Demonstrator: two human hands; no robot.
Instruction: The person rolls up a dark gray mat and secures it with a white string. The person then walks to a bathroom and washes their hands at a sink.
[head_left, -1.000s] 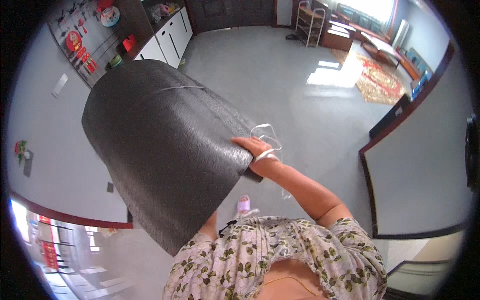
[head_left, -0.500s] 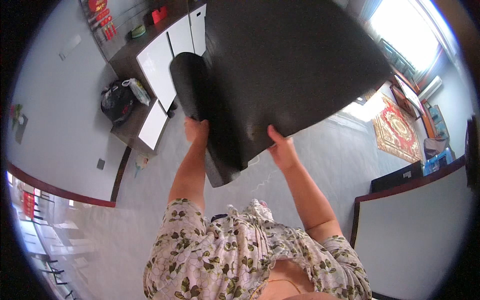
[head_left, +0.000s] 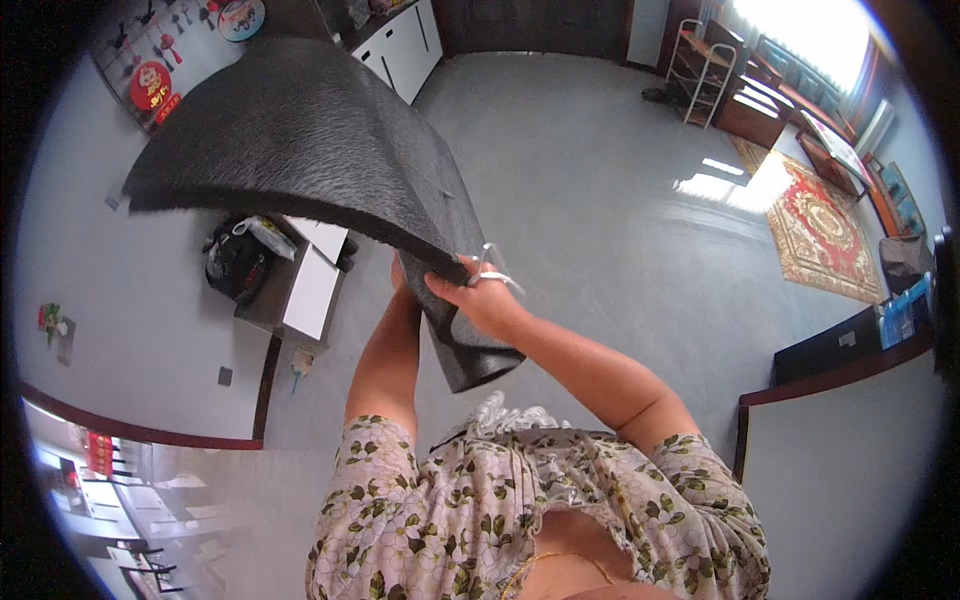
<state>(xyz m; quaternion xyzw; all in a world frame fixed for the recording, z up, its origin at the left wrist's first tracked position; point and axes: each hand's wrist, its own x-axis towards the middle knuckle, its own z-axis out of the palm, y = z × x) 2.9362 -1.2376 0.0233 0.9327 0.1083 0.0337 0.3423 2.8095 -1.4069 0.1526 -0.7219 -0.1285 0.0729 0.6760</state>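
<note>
Big dark mat (head_left: 300, 150) is up in the air w/ right hand (head_left: 480, 300) clamped on its near edge, left hand (head_left: 400, 275) mostly hidden behind it so can't tell grip, not folded or set down yet.

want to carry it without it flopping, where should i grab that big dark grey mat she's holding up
Probably the near corner, where the large dark grey floppy mat curls under itself. The right hand already pinches it there from the right, and the left hand, mostly hidden, comes from beneath. The far edge hangs free, so a grip spread wider along the near edge should curb the sagging.
</note>
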